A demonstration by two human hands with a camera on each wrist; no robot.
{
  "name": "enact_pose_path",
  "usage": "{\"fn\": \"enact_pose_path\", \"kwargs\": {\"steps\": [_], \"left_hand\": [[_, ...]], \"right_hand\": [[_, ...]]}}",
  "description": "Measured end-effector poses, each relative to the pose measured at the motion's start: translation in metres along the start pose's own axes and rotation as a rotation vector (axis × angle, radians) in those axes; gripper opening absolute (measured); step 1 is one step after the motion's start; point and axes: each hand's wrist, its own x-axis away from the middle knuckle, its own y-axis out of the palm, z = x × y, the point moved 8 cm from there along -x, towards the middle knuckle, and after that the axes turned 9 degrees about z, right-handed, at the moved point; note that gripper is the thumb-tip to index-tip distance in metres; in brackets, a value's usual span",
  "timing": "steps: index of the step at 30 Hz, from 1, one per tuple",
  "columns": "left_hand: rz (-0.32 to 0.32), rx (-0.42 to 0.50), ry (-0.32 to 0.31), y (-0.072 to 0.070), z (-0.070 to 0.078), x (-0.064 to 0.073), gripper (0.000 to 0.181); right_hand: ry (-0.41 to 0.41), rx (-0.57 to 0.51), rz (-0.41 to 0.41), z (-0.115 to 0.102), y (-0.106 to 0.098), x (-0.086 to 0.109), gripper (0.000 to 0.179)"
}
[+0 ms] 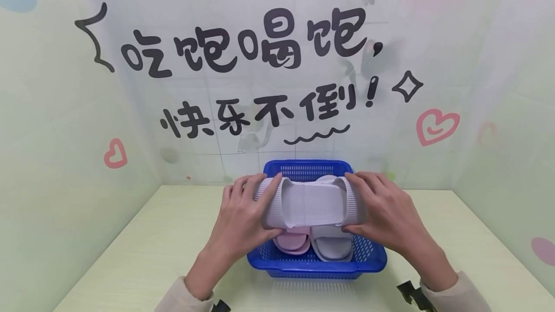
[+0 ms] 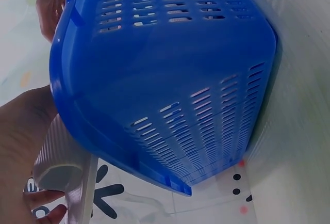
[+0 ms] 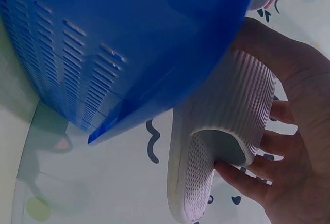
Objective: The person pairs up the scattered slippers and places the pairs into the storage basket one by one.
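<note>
Both hands hold up a pair of pale lilac slippers [image 1: 321, 206] above a blue plastic basket [image 1: 318, 267]. My left hand [image 1: 240, 215] grips the ribbed strap at the left end, with the thumb below. At the right end, my right hand [image 1: 386, 211] holds the other ribbed strap. The footbeds meet between the straps, a seam line crossing them. In the right wrist view, fingers curl around the strap of a slipper [image 3: 234, 100]. The left wrist view has part of a slipper [image 2: 62, 152] beside the basket rim.
A pink slipper [image 1: 292, 242] and a grey slipper [image 1: 334, 248] lie inside the basket, partly hidden by the held pair. The basket stands on a pale wooden table [image 1: 182, 235]. Printed wall sheets [image 1: 243, 4] enclose the back and both sides.
</note>
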Motion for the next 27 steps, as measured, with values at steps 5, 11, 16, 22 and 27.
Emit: {"fn": "enact_pose_path", "kwargs": {"steps": [5, 11, 16, 22, 27], "left_hand": [[-0.026, -0.002, 0.017, 0.003, 0.002, 0.002, 0.127], [-0.029, -0.012, 0.025, 0.001, 0.003, 0.001, 0.124], [-0.036, -0.016, 0.035, -0.001, 0.004, 0.0, 0.12], [-0.042, 0.004, 0.025, -0.001, 0.005, -0.001, 0.115], [-0.052, 0.008, 0.025, -0.001, 0.006, 0.0, 0.114]], "right_hand": [[0.03, 0.003, -0.003, 0.002, 0.001, 0.0, 0.109], [-0.003, 0.001, -0.003, -0.002, 0.001, -0.001, 0.109], [-0.03, 0.007, -0.01, -0.005, 0.001, -0.002, 0.109], [-0.046, 0.019, -0.006, -0.007, 0.001, -0.002, 0.11], [-0.061, 0.018, -0.01, -0.009, 0.001, -0.002, 0.11]]}}
